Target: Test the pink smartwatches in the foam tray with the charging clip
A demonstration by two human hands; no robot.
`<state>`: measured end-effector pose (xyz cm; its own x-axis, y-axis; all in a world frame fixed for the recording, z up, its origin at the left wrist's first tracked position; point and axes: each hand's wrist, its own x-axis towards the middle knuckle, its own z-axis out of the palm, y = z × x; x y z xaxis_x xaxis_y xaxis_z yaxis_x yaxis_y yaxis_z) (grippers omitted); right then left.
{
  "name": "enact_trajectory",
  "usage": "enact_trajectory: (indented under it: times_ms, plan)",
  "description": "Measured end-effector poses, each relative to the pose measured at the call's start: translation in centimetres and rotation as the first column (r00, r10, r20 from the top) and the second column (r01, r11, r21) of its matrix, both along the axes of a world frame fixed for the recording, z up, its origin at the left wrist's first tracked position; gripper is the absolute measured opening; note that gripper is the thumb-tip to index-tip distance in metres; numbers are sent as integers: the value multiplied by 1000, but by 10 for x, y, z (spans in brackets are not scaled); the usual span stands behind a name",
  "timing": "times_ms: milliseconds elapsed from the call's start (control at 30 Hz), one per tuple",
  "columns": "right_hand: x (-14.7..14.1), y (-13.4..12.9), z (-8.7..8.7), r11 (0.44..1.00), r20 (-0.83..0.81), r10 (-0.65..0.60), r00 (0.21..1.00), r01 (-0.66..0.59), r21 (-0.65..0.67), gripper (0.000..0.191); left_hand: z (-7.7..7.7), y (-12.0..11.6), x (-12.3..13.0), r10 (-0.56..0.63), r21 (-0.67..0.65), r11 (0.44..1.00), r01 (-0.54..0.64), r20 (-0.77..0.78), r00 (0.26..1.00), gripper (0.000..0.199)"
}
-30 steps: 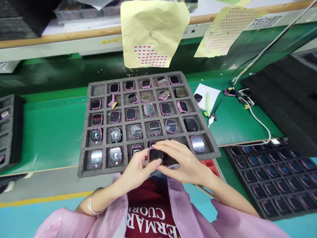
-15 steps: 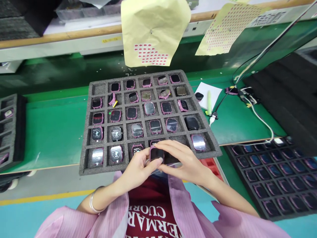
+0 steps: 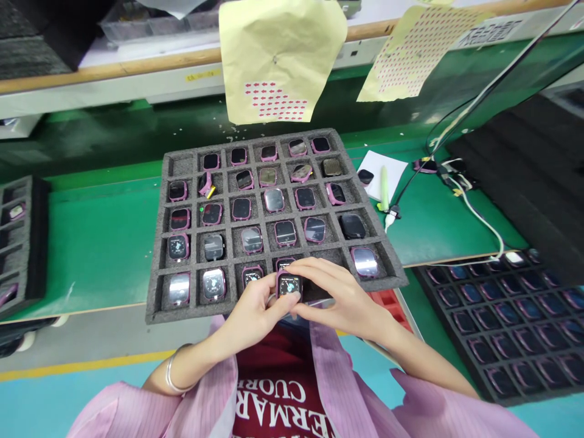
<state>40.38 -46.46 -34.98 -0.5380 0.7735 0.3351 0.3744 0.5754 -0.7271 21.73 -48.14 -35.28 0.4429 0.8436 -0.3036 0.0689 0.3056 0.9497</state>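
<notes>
Between my hands, over the near edge of a grey foam tray (image 3: 157, 255), is a smartwatch body (image 3: 289, 283) with a purple case and a lit watch face. My left hand (image 3: 258, 310) grips its left side, thumb on the lower screen. Curved around the right side and top is my right hand (image 3: 335, 298), its fingertips at the case. Compartments of the tray hold many similar watch bodies, some with lit faces, such as the watch (image 3: 214, 283) in the near row. Another lit watch (image 3: 283, 263) sits just behind the held one, partly covered by my fingers.
A second foam tray (image 3: 495, 331) full of dark watches lies at right, beside black foam (image 3: 515, 176). White paper (image 3: 370, 164), a green pen-like stick (image 3: 384, 185) and cables (image 3: 483, 225) are right of the main tray. Another tray (image 3: 34, 243) stands at left. Yellow sheets (image 3: 283, 55) hang ahead.
The held watch's screen has gone from dark to a lit watch face. A lit watch in the second-nearest row has turned dark. Both hands keep nearly the same position.
</notes>
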Motion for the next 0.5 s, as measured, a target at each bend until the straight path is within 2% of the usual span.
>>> enact_trajectory:
  times_ms: [167,267,367,500]
  plan:
    - [7,3,9,999,-60,30,998,-32,-34,38,3,-6,1,-64,-21,998,63,-21,998,30]
    - [26,8,19,998,-107,-54,993,50,-33,39,5,-14,1,-138,-27,990,137,-18,990,45]
    - [49,14,22,989,64,-147,987,148,-2,34,5,-18,2,-126,-50,991,124,-31,992,47]
    - [73,16,25,996,393,-82,916,94,-11,36,7,-9,7,-129,-81,988,132,41,991,38]
